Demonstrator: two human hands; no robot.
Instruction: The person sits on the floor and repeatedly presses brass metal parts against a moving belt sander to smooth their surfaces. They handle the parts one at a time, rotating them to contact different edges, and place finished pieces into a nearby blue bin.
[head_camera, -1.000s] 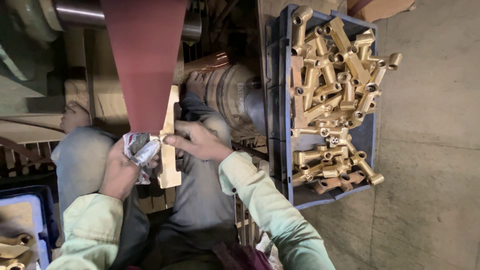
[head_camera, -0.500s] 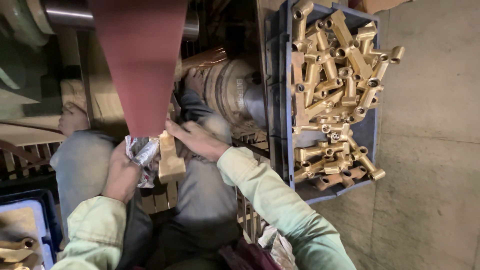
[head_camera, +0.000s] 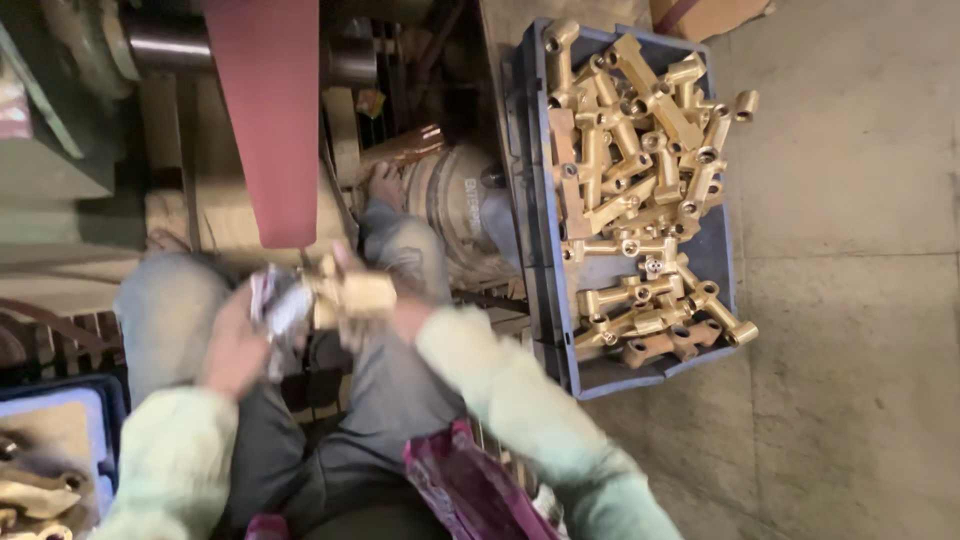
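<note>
At the bottom left corner we see a pale blue plastic bin (head_camera: 60, 420) with dull brass castings (head_camera: 35, 495) lying inside it. Just right of it, our left hand (head_camera: 235, 350) is wrapped around a crumpled, shiny foil-like rag (head_camera: 280, 305), fingers curled on it. The rag touches a stubby, golden brass fitting (head_camera: 355, 297) held above our lap, motion-blurred. Our right hand (head_camera: 400, 315) grips the fitting's right end, fingers pressed together around it. Above both hands hangs a broad, matte reddish-brown abrasive belt (head_camera: 270, 120), its lower end just over the fitting. Farther right, a dark grey plastic crate (head_camera: 545, 300) on the rough concrete floor (head_camera: 850, 300) holds a tangled heap of angular brass tee-shaped fittings (head_camera: 640, 190).
</note>
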